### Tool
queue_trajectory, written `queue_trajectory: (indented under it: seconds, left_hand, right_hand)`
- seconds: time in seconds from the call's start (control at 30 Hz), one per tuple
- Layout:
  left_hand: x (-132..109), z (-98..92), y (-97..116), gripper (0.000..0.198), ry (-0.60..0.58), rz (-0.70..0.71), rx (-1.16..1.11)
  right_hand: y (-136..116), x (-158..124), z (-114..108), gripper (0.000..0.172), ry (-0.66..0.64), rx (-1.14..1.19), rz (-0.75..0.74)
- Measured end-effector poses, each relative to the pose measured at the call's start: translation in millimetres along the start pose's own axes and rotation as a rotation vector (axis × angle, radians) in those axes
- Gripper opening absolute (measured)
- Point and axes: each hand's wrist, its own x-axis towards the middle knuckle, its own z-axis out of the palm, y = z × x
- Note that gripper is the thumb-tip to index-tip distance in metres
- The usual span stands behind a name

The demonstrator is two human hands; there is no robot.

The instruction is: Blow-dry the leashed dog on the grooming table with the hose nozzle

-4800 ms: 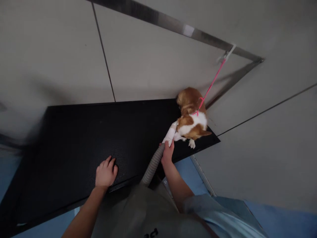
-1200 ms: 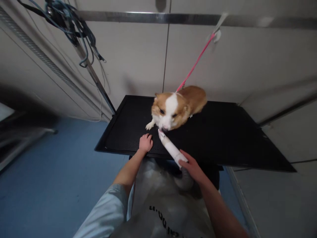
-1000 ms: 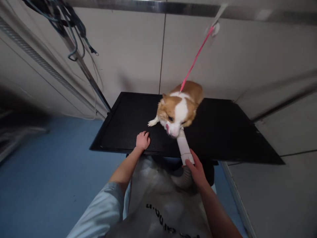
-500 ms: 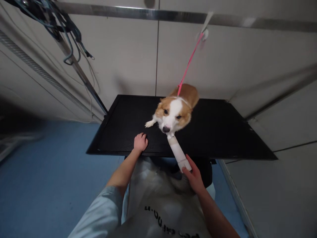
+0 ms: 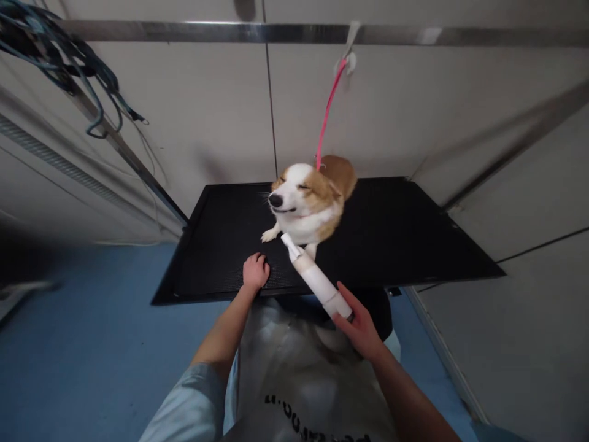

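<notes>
A brown-and-white dog is on the black table, its eyes closed and its muzzle raised toward the left. My right hand grips the back end of a white tube-shaped tool with a narrow nozzle, by its look a handheld blower. The nozzle points up and left in front of the dog's chest; whether it touches the fur I cannot tell. My left hand rests on the near part of the table, holding nothing, just below the dog's outstretched front paw.
A pink leash runs from the dog's neck up to a metal bar along the wall. At the upper left, cords hang on a slanted metal post. Blue floor lies left of the table.
The dog has lifted its head, turned it left and closed its eyes. The tool's nozzle now shows left of the chest rather than under the muzzle. My left hand stays on the table.
</notes>
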Motion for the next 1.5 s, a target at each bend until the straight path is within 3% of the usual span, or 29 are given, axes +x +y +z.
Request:
queue_trajectory:
  seconds: [0.1, 0.2, 0.27, 0.37, 0.47, 0.67, 0.77, 0.87, 1.07, 1.13, 1.27, 1.43, 1.5]
  left_hand:
    - [-0.1, 0.1, -0.4, 0.041, 0.004, 0.003, 0.006]
    - [0.0, -0.5, -1.1, 0.041, 0.003, 0.01, 0.011]
    - [-0.1, -1.1, -1.4, 0.041, 0.004, 0.012, 0.013]
    - [-0.3, -2.1, -1.4, 0.041, 0.004, 0.007, 0.018]
    - [-0.4, -2.9, -0.9, 0.042, -0.007, 0.008, 0.019]
    - [0.0, -2.2, -1.8, 0.042, -0.008, 0.006, 0.02]
    - [0.2, -1.6, -2.6, 0.042, -0.004, -0.002, 0.016]
    - [0.0, -2.3, -2.7, 0.042, -0.011, -0.001, 0.016]
    - [-0.5, -6.1, -1.1, 0.044, -0.029, 0.0, 0.029]
    - [-0.3, -6.8, -0.9, 0.044, -0.023, 0.006, 0.038]
    - [0.1, -6.2, -1.5, 0.043, 0.003, 0.015, 0.051]
    - [-1.0, -2.3, -4.2, 0.044, 0.017, 0.025, 0.046]
    - [-1.3, 0.1, -6.4, 0.046, 0.017, 0.023, 0.033]
  right_hand:
    - [-9.8, 2.0, 4.1, 0.086, 0.104, 0.007, -0.018]
    - [-15.1, 5.1, 10.7, 0.081, 0.009, 0.036, -0.019]
    - [-13.7, 8.8, 14.5, 0.082, -0.021, 0.082, 0.049]
    - [-3.9, 16.5, 12.7, 0.092, 0.118, 0.162, 0.226]
    - [8.8, 16.5, -4.7, 0.096, 0.167, 0.173, 0.301]
    - [25.0, -18.6, -61.2, 0.089, 0.002, 0.144, 0.317]
    - [30.5, -31.6, -73.4, 0.085, -0.08, 0.118, 0.295]
    - [31.3, -33.6, -64.8, 0.081, -0.131, 0.093, 0.252]
    - [22.6, -18.3, -25.0, 0.078, -0.117, 0.083, 0.144]
    - [23.0, -13.7, -16.0, 0.08, -0.048, 0.105, 0.156]
    - [32.0, -10.0, -9.6, 0.092, 0.21, 0.19, 0.239]
    - [40.2, 0.5, -25.1, 0.101, 0.468, 0.212, 0.202]
    - [39.3, 8.3, -34.6, 0.102, 0.491, 0.235, 0.221]
